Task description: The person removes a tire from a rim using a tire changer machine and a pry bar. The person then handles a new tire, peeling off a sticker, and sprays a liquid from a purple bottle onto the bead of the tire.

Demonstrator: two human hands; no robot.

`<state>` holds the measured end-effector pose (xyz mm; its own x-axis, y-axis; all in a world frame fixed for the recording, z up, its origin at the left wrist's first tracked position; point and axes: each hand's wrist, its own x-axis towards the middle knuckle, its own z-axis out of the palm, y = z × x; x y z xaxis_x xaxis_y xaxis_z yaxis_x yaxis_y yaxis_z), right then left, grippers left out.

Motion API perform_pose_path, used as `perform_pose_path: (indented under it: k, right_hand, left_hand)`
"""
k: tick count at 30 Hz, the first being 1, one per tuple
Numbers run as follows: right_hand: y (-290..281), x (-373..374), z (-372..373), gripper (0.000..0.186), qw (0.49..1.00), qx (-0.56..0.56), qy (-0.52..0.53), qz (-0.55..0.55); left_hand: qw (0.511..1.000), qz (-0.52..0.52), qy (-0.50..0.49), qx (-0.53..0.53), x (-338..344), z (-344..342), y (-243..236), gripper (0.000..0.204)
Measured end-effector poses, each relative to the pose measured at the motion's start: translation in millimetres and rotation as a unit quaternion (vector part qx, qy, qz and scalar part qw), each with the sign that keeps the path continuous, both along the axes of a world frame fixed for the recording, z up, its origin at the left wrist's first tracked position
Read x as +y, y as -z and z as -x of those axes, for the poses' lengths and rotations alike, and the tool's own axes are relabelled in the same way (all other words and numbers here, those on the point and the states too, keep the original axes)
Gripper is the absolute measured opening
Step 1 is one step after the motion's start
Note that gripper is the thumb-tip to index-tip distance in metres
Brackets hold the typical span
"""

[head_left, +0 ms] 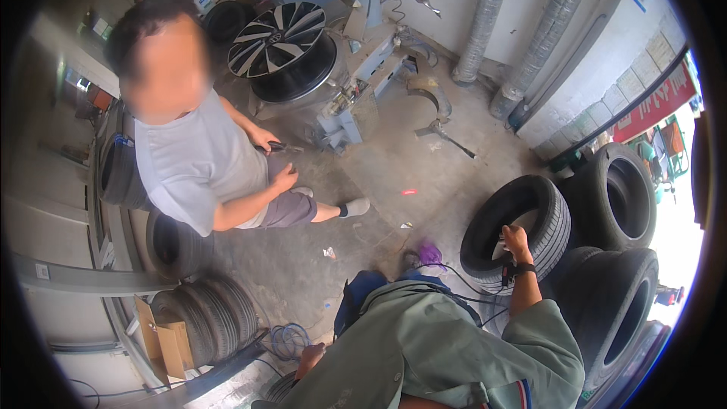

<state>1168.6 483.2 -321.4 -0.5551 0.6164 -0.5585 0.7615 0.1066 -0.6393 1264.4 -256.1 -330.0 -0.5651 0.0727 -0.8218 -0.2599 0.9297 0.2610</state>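
Observation:
My right hand, with a black band on its wrist, is over the opening of a black tyre. Its fingers are curled together. A small pale patch shows at the fingertips, too small to name, and whether the hand touches the tyre I cannot tell. Low at my left side, partly behind my green shirt, is my left hand. Its fingers are mostly hidden. Coiled cable lies on the floor close to it.
Facing me on the left, a person in a grey T-shirt holds a dark hand tool. Behind is a wheel rim on a machine. More tyres stand at right, others at lower left beside a cardboard box.

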Motion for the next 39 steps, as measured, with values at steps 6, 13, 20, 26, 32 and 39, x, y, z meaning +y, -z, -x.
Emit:
perform_pose_path:
  k: [6, 13, 20, 26, 32, 39]
  right_hand:
    - [1.0, -6.0, 49.5, 0.039, 1.000, 0.008, -0.020, 0.002]
    - [-29.6, -47.0, 158.0, 0.040, 0.993, 0.111, 0.012, 0.023]
    - [-79.3, -130.6, 311.3, 0.036, 0.974, 0.220, -0.038, -0.037]
    - [-104.2, -231.9, 480.5, 0.038, 0.955, 0.262, -0.121, 0.063]
    - [-89.0, -391.2, 658.9, 0.047, 0.905, 0.338, -0.125, 0.224]
    - [-29.7, -477.3, 779.8, 0.042, 0.810, 0.397, -0.367, -0.229]
  left_hand:
    - [1.000, -0.009, -0.010, -0.002, -2.1, 5.5, 10.7, 0.020]
    - [0.996, -0.032, 0.067, 0.046, -38.7, 51.7, 50.8, 0.018]
    - [0.987, -0.074, -0.030, 0.142, -81.2, 131.4, 88.6, 0.026]
    - [0.993, -0.032, -0.047, 0.104, -100.0, 152.7, 110.1, 0.036]
    - [0.959, -0.014, -0.282, -0.015, -120.8, 251.0, 109.5, 0.032]
    - [0.874, -0.044, -0.481, 0.047, -186.8, 459.0, 77.5, 0.029]
